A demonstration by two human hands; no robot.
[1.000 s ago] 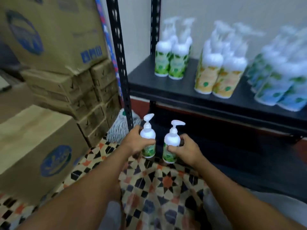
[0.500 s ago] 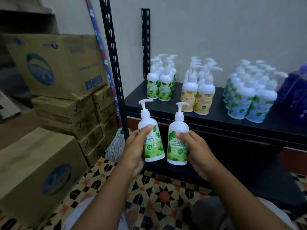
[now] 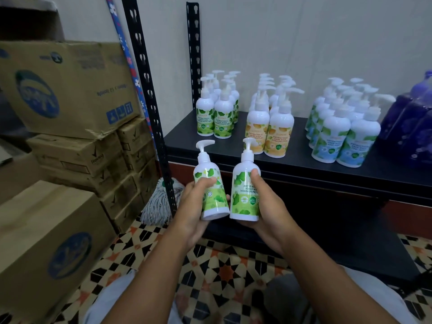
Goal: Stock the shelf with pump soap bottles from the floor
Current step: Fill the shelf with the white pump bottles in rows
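Left grip (image 3: 195,206) grasps the left bottle (image 3: 205,164); right grip (image 3: 271,209) grasps the right bottle (image 3: 243,197), labelled "MAXIMUM". At 12 o'clock, shelf (image 3: 187,146) bottles (image 3: 223,122) read "ANTIBACTERIAL HAND WASH".

Read "ANTIBA… HAND WAS… MAXIMUM PROTE…" on the bottle (image 3: 243,199) in your right hand (image 3: 268,216). Orange shelf bottles (image 3: 279,134) read "ANTIBACTERIAL HAND WASH".

The black shelf (image 3: 187,142) carries green-label bottles (image 3: 214,121), orange-label bottles (image 3: 268,133), blue-label bottles (image 3: 339,139) and purple jugs (image 3: 409,129).
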